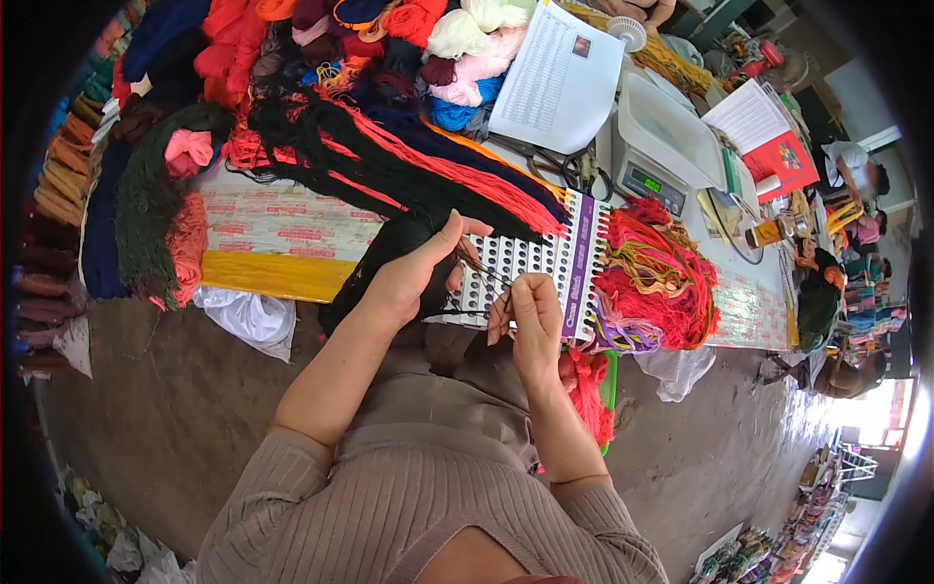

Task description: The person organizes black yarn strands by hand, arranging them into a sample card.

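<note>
Ribbed taupe sweater, sleeves pushed up

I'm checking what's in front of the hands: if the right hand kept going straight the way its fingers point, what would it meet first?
Most likely the white card with holes, right beyond the fingertips of the right hand. The fingers pinch a thin dark thread, and depth is hard to judge, so contact may be immediate.
</note>
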{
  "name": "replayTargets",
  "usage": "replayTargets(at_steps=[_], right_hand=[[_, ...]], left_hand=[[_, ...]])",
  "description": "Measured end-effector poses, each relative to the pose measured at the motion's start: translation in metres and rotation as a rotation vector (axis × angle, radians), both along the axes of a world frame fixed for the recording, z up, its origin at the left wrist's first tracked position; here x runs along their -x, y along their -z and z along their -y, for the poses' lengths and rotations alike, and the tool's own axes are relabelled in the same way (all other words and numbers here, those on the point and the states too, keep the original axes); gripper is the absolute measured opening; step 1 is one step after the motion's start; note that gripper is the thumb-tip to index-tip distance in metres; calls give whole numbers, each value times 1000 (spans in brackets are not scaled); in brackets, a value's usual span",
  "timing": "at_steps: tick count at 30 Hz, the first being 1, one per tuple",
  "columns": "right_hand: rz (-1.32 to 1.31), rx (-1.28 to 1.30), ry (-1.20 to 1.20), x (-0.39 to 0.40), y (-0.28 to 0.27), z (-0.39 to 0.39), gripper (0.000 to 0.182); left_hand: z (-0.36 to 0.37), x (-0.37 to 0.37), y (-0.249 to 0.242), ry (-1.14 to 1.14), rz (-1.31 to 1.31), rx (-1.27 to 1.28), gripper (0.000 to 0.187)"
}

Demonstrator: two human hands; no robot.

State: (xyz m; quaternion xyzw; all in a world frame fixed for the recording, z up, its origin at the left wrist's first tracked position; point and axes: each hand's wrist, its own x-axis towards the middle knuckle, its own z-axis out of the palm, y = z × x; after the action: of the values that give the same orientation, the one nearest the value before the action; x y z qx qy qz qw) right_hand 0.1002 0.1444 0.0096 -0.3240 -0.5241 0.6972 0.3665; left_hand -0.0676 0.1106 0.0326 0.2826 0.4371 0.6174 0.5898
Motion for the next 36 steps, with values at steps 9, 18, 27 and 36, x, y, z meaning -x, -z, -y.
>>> replayTargets(at_steps=[9, 18, 27, 36], right_hand=[[32, -38, 9, 2, -4, 1, 19], [-8, -10, -12, 1, -11, 7, 17], [-36, -14, -22, 2, -9, 6, 18], [-50, -8, -19, 3, -10, 6, 18]], left_hand=[[2, 4, -8, -7, -13, 5, 43], [2, 5, -3, -27, 80, -15, 42], [4, 10, -2, -17, 233, 22, 41], [2, 14, 1, -18, 190, -12, 42]])
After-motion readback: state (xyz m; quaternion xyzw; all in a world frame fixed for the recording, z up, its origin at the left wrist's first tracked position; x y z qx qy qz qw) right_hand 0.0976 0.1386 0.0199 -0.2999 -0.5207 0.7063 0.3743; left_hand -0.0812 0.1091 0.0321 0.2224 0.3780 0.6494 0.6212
